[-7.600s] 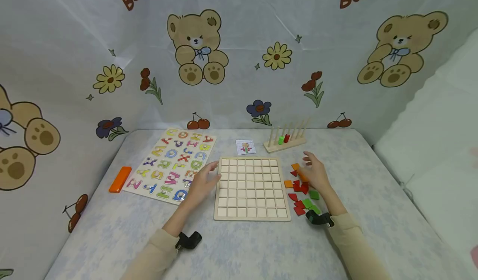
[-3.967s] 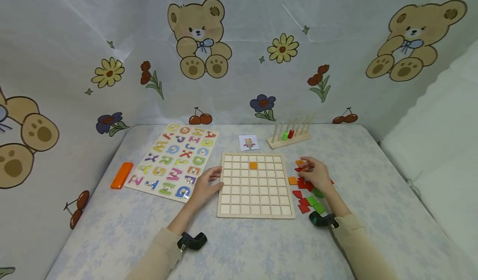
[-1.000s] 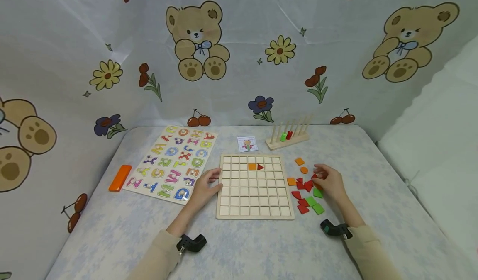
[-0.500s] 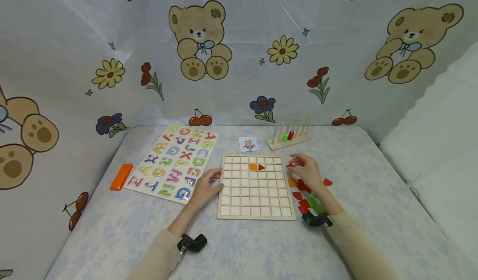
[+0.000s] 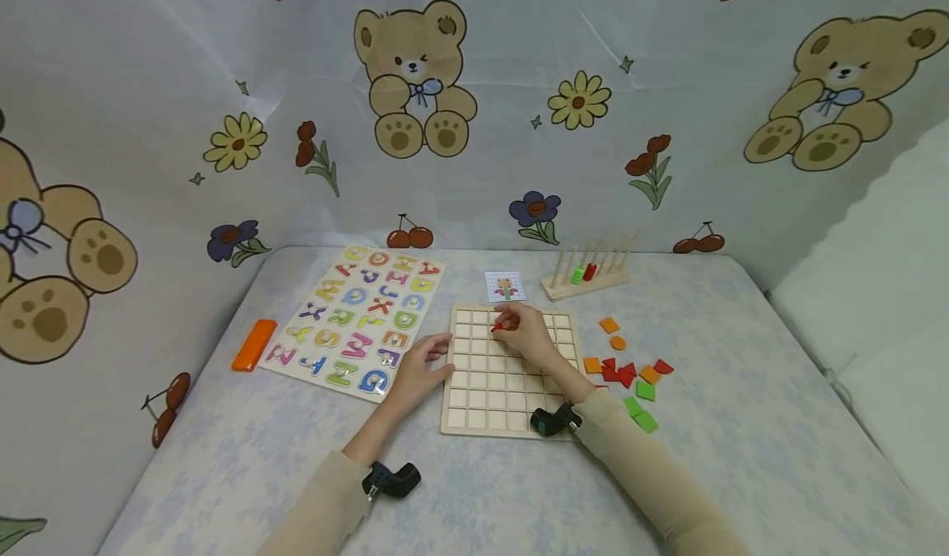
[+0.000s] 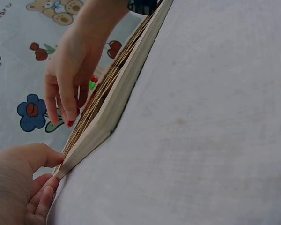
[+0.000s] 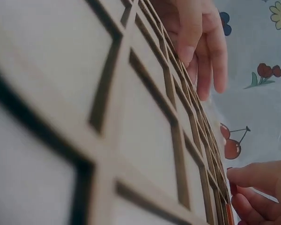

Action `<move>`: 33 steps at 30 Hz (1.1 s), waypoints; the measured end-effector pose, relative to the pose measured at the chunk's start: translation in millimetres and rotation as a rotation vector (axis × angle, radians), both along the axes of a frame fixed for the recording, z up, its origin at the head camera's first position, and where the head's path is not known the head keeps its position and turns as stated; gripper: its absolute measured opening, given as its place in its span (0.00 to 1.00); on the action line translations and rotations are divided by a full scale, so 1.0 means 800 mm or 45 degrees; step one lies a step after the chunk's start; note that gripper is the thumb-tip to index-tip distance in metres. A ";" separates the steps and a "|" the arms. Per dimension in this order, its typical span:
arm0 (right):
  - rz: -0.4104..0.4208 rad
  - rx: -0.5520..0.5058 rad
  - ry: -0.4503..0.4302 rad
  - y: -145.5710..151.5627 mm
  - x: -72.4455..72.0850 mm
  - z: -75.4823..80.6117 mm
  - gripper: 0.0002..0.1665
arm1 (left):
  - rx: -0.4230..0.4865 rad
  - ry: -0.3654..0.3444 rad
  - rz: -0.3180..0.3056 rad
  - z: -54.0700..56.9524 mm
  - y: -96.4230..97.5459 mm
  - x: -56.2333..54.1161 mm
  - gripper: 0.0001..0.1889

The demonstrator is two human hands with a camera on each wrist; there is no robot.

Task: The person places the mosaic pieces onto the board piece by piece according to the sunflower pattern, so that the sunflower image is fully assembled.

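A wooden grid board [image 5: 467, 421] lies mid-table. My left hand [image 5: 419, 375] rests at its left edge; in the left wrist view its thumb [image 6: 46, 156] touches the board's rim and its fingers lie beside it. Over the board's upper rows, my right hand [image 5: 528, 338] pinches a small red tile [image 5: 497, 327] between thumb and fingertips. The tile also shows at the fingertips in the right wrist view, where a sliver of an orange tile [image 7: 230, 213] sits on the board just below. In the head view the right hand hides that part of the grid.
Loose red, orange and green tiles, such as a green square [image 5: 646, 390], lie right of the board. Behind it are a picture card [image 5: 505, 287] and a pegged wooden stand [image 5: 589, 284]. An alphabet board [image 5: 348, 317] and an orange block [image 5: 254, 345] lie left.
My right hand has picked up a red tile from the loose pieces and carried it left over the board, covering the placed orange and red tiles. The left hand stays at the edge.
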State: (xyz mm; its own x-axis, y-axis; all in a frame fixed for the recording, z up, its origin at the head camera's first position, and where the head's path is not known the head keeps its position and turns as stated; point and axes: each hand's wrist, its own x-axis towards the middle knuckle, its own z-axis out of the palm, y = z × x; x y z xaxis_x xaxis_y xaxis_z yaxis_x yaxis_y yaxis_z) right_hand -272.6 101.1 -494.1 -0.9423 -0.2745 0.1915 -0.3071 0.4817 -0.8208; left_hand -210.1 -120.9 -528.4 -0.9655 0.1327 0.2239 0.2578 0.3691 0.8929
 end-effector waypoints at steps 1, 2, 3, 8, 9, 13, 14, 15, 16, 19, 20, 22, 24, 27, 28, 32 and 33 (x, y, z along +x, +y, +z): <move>-0.002 0.009 0.002 0.000 -0.001 -0.002 0.23 | -0.005 0.002 -0.001 0.000 0.001 0.000 0.25; -0.001 0.015 0.003 0.000 -0.002 -0.004 0.23 | -0.007 0.000 -0.003 0.001 0.002 0.000 0.25; 0.001 0.017 0.002 0.000 -0.003 -0.005 0.22 | -0.013 -0.005 -0.002 0.002 0.002 0.000 0.25; 0.011 0.023 -0.027 0.001 -0.003 -0.004 0.22 | -0.034 -0.013 -0.003 0.004 0.003 0.000 0.25; 0.009 0.028 -0.030 0.001 -0.004 -0.003 0.22 | -0.037 -0.012 -0.005 0.004 0.003 0.000 0.25; 0.022 0.025 -0.035 0.004 -0.004 -0.003 0.22 | -0.043 -0.003 -0.002 0.004 0.003 -0.001 0.25; 0.032 0.017 -0.030 0.005 -0.004 -0.003 0.22 | -0.043 0.001 -0.001 0.004 0.004 -0.001 0.25; 0.043 0.002 -0.017 0.007 -0.003 -0.002 0.22 | -0.044 0.000 0.001 0.004 0.004 -0.001 0.25; 0.054 -0.020 -0.007 0.010 -0.002 -0.001 0.22 | -0.043 0.001 0.002 0.004 0.004 -0.001 0.26; 0.067 -0.088 0.068 0.022 0.001 0.000 0.19 | -0.037 -0.003 0.000 0.004 0.004 0.000 0.25; 0.055 -0.102 0.086 0.027 0.003 0.002 0.19 | -0.034 -0.006 -0.001 0.004 0.004 0.001 0.25; 0.014 -0.116 0.103 0.041 0.005 0.004 0.18 | -0.026 -0.010 -0.003 0.003 0.003 0.001 0.26; -0.054 -0.098 0.107 0.058 0.006 0.007 0.19 | -0.015 -0.011 -0.004 0.003 0.003 0.001 0.26; -0.165 -0.039 0.081 0.090 0.006 0.007 0.20 | -0.005 -0.008 -0.007 0.002 0.001 0.002 0.26; -0.206 -0.020 0.080 0.102 0.007 0.007 0.20 | -0.001 -0.009 -0.008 0.002 0.001 0.002 0.26; -0.398 0.053 0.115 0.146 0.008 0.003 0.20 | 0.007 -0.014 -0.014 0.003 0.001 0.003 0.25; -0.457 0.073 0.110 0.155 0.008 0.002 0.21 | 0.011 -0.018 -0.014 0.003 0.001 0.003 0.26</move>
